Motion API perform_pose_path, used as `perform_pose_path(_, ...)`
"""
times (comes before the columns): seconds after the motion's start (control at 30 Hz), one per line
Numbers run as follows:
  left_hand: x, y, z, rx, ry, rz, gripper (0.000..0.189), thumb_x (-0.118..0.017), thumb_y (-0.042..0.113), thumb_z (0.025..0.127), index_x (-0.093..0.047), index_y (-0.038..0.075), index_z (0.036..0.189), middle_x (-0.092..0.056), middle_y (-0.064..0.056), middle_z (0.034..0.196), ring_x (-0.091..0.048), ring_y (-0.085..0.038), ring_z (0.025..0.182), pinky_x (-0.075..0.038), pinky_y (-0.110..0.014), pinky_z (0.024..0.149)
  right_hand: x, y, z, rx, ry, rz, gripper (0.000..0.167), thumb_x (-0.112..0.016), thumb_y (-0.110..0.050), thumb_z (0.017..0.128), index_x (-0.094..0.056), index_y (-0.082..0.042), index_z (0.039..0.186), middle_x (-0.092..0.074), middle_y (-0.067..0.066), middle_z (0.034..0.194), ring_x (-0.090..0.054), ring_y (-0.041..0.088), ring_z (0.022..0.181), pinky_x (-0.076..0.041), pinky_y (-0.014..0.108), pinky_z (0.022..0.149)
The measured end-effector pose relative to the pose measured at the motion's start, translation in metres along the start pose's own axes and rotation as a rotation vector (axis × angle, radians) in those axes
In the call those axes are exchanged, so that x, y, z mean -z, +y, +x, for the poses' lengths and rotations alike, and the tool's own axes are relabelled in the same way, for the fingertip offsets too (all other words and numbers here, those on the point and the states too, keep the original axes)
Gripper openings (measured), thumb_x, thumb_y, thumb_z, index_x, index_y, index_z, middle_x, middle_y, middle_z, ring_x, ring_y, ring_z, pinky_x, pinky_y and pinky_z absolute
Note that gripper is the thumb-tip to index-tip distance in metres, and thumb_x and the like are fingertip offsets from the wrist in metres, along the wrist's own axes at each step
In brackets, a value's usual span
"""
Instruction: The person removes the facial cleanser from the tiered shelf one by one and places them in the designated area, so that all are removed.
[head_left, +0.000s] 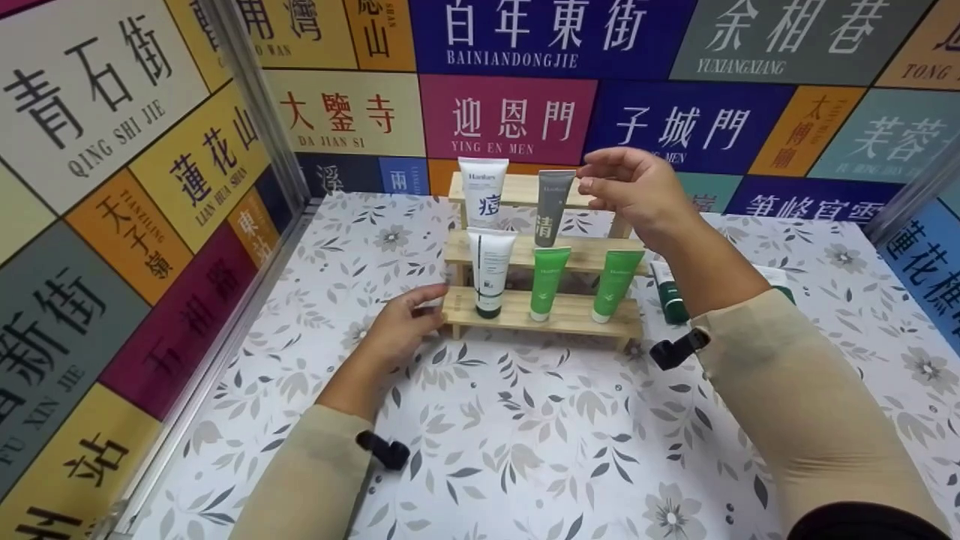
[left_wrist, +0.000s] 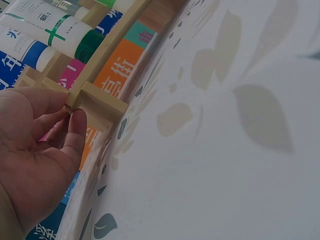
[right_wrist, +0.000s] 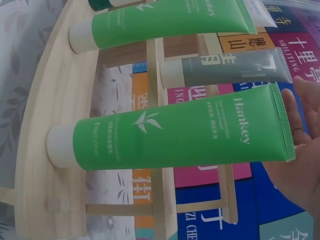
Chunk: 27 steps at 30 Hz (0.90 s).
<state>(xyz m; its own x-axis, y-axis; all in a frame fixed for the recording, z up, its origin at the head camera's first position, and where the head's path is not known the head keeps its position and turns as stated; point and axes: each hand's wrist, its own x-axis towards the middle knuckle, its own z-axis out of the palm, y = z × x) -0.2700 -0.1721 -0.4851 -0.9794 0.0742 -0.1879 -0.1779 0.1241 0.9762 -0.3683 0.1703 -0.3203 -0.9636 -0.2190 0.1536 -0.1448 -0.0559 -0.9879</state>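
Note:
A three-step wooden rack [head_left: 577, 318] holds several upright squeeze tubes. My left hand [head_left: 397, 330] pinches the left end of its lowest step between thumb and fingers, seen closely in the left wrist view. On the middle step stands a grey tube [head_left: 556, 206], beside a white tube with blue lettering [head_left: 482, 191]. My right hand [head_left: 634, 191] is just right of the grey tube's top, fingers bent and apart; whether a fingertip touches it I cannot tell. Along the lowest step are a white tube with a dark cap [head_left: 491, 270] and two green tubes [head_left: 550, 281], [right_wrist: 185, 127].
Right of the rack, a tube with a dark green end [head_left: 671, 296] lies on the flower-patterned tabletop [head_left: 510, 427]. Another tube [head_left: 780, 279] shows partly behind my right forearm. Panels with street names [head_left: 510, 112] enclose the table at the back and sides.

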Motion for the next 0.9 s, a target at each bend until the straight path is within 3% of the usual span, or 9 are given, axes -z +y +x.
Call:
perform_pose_path(0.23,0.000,0.000,0.000,0.018,0.005,-0.005,0.050,-0.068,0.006,0.100,-0.064,0.021,0.148,-0.068,-0.011,0.143,-0.067,-0.027,0.128,-0.059,-0.041,0.103,-0.005,-0.001,0.006,-0.009,-0.013,-0.047,0.029,-0.081,-0.001,0.092,-0.075,-0.009,0.119,-0.075,0.002,0.107,-0.073,0.013,0.092,-0.064,0.025,0.076)
perform_pose_path(0.57,0.000,0.001,0.000,0.012,0.010,-0.005,0.050,-0.069,0.006,0.100,-0.064,0.020,0.147,-0.069,-0.012,0.142,-0.069,-0.027,0.123,-0.060,-0.040,0.101,-0.009,0.001,0.006,-0.018,-0.025,-0.203,0.024,-0.078,-0.003,0.095,-0.075,-0.009,0.118,-0.076,-0.004,0.105,-0.073,0.011,0.091,-0.063,0.023,0.080)
perform_pose_path(0.9,0.000,0.001,0.000,-0.011,0.001,0.001,0.050,-0.069,0.005,0.100,-0.063,0.016,0.149,-0.068,-0.013,0.143,-0.068,-0.027,0.127,-0.060,-0.037,0.098,0.006,0.002,-0.003,0.000,0.019,-0.113,0.022,-0.076,0.001,0.095,-0.074,-0.005,0.117,-0.073,0.003,0.107,-0.074,0.016,0.098,-0.065,0.026,0.086)
